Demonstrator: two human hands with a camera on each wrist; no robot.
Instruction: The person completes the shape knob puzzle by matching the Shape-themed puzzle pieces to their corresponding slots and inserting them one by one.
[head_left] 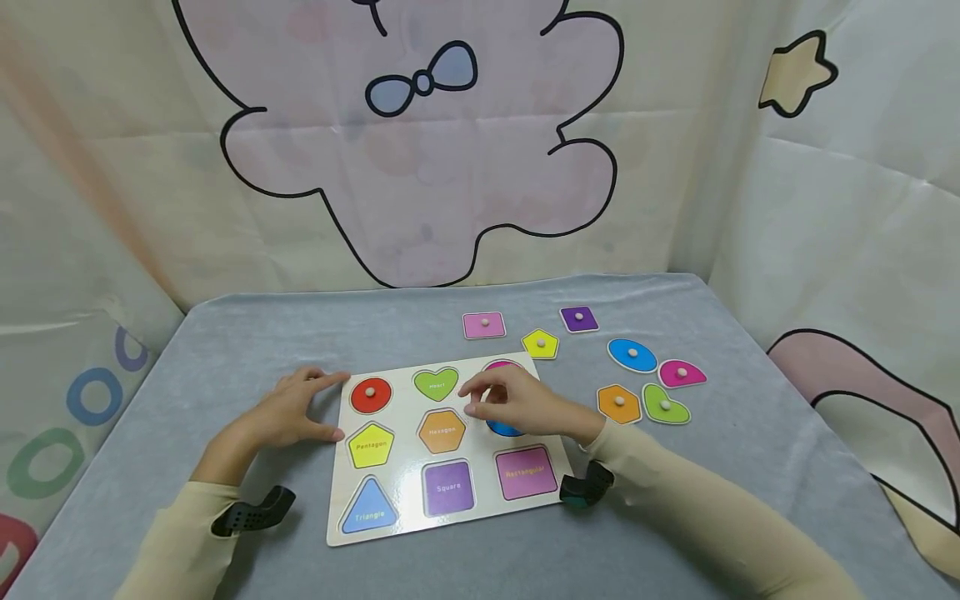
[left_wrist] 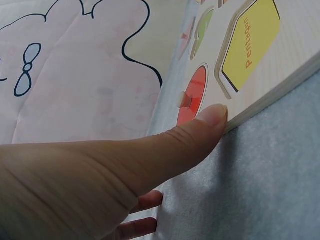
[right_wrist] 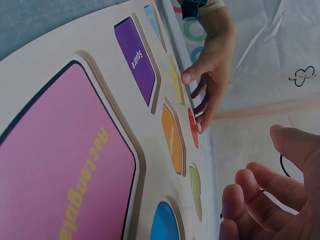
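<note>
A white wooden shape puzzle board (head_left: 405, 508) lies at a slight angle on the table. Its red circle piece (head_left: 371, 395), with a small knob, sits in the top-left recess. Labelled recesses without knobs include the yellow pentagon (left_wrist: 252, 42), the orange hexagon (right_wrist: 172, 137) and the purple square (head_left: 448, 488). My left hand (head_left: 295, 408) touches the board's left edge with thumb and fingertip. Above the board's upper right hovers my right hand (head_left: 517, 398), fingers loosely bent and apart from the thumb, with nothing visible between them. It partly covers a pink recess and a blue one (right_wrist: 165, 222).
Loose knobbed pieces lie behind and right of the board: a pink rectangle (head_left: 483, 325), yellow pentagon (head_left: 540, 344), purple square-like piece (head_left: 579, 319), blue oval (head_left: 632, 355), pink rounded piece (head_left: 681, 373), orange hexagon (head_left: 618, 404) and green heart (head_left: 665, 405). Grey cloth covers the table (head_left: 300, 567).
</note>
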